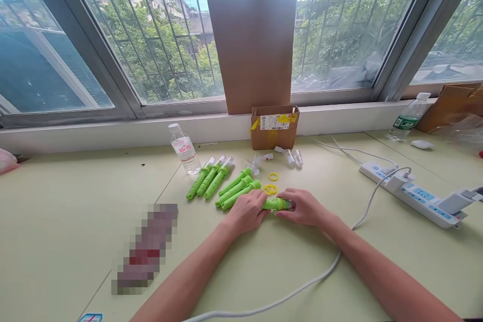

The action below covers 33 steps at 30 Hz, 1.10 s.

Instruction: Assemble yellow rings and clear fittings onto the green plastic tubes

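Note:
Both my hands are on one green plastic handle (272, 204), which lies roughly level just above the table. My left hand (247, 210) wraps its left part. The fingers of my right hand (300, 206) close around its ribbed right end, which seems to have a transparent cap over it; a yellow band shows beside the ribs. Just left of my left hand lie three green handles (236, 192) with bare threaded ends. Farther left are three more green handles with transparent caps (219, 178). Loose yellow rings (273, 176) lie beyond my hands.
Transparent caps (293, 158) and small white-ended parts (267, 156) lie before a cardboard box (274, 136). A water bottle (184, 150) stands left. On the right are a power strip (411, 193), another bottle (409, 116) and a white cable (320, 276) passing under my right forearm.

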### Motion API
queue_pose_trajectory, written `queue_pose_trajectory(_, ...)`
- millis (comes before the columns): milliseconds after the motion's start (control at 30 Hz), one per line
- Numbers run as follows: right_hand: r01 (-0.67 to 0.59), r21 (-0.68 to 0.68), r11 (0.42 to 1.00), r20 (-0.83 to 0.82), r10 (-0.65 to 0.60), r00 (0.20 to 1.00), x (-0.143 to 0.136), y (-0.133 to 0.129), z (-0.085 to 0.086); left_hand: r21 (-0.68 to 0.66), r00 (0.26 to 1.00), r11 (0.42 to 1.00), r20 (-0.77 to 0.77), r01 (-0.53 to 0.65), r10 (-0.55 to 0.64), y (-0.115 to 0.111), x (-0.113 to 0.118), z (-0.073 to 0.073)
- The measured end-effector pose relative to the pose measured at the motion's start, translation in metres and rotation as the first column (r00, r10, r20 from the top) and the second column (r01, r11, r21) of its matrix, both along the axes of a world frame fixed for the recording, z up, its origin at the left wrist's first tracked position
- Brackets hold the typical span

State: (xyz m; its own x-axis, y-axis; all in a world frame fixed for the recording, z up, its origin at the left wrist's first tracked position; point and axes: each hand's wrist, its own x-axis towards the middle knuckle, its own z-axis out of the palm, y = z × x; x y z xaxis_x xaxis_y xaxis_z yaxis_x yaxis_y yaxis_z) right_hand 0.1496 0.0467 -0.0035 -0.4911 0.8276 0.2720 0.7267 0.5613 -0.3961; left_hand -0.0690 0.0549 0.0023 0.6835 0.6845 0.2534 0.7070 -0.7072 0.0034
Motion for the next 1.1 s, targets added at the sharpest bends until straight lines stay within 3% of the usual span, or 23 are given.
queue_pose_trajectory(333,0.014,0.023,1.000,0.003,-0.014,1.000,0.001,0.001,-0.004,0.042,1.000,0.999,0.000,-0.025,0.025,0.003,0.002,-0.008)
queue_pose_trajectory(633,0.033,0.118,0.992,0.031,-0.037,0.999,-0.002,0.003,-0.008,0.035,0.988,0.988,-0.010,-0.152,0.152,0.004,0.000,-0.006)
queue_pose_trajectory(1100,0.048,0.108,0.993,0.054,-0.054,0.997,0.001,0.003,-0.008,0.054,0.999,0.998,-0.003,-0.037,0.037,0.004,-0.003,-0.003)
